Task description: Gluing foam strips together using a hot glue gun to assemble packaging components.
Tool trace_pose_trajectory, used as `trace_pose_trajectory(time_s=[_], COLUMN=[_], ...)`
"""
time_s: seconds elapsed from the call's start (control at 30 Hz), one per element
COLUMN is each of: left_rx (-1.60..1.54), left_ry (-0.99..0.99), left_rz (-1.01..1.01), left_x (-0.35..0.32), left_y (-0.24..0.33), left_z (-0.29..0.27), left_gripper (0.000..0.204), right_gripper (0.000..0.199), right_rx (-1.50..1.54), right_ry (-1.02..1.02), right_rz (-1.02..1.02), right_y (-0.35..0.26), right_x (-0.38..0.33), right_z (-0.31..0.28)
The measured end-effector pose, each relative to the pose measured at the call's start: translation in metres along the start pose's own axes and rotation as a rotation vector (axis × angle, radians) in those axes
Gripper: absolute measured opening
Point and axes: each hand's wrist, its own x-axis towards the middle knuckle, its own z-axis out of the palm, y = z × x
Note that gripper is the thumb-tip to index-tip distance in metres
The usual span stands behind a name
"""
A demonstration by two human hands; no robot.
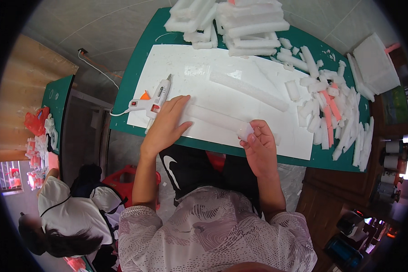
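A white foam strip (217, 118) lies slantwise over the white board, between my two hands. My right hand (261, 147) pinches its right end between thumb and fingers, where the squarish end face shows; whether a separate small foam piece is held there I cannot tell. My left hand (167, 123) is open, fingers stretched and thumb apart, beside the strip's left end. Just left of its fingers lies a white glue gun (160, 96) with an orange trigger, its nozzle pointing away from me; my hand hides part of its rear. A second foam strip (249, 92) rests farther back.
The white board (199, 59) covers much of a green table (127, 81). Stacked foam frames (251, 27) stand at the back. Loose white and pink foam offcuts (331, 106) heap at the right. A cord (95, 68) runs left. Another person (72, 208) sits at lower left.
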Motion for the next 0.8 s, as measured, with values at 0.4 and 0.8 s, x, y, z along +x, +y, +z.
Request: trace_pose_trajectory(time_s=[0.4, 0.8], left_rx=[-0.499, -0.380], left_ry=[0.011, 0.300], left_rz=[-0.018, 0.466], left_x=[0.003, 0.008], left_y=[0.014, 0.085], left_z=[-0.012, -0.002], left_gripper=[0.041, 0.046], right_gripper=[0.028, 0.030], right_rx=[-0.149, -0.498], right_ry=[0.042, -0.125], right_rz=[-0.086, -0.417], right_y=[-0.015, -0.051], right_x=[-0.006, -0.013], right_z=[-0.008, 0.024])
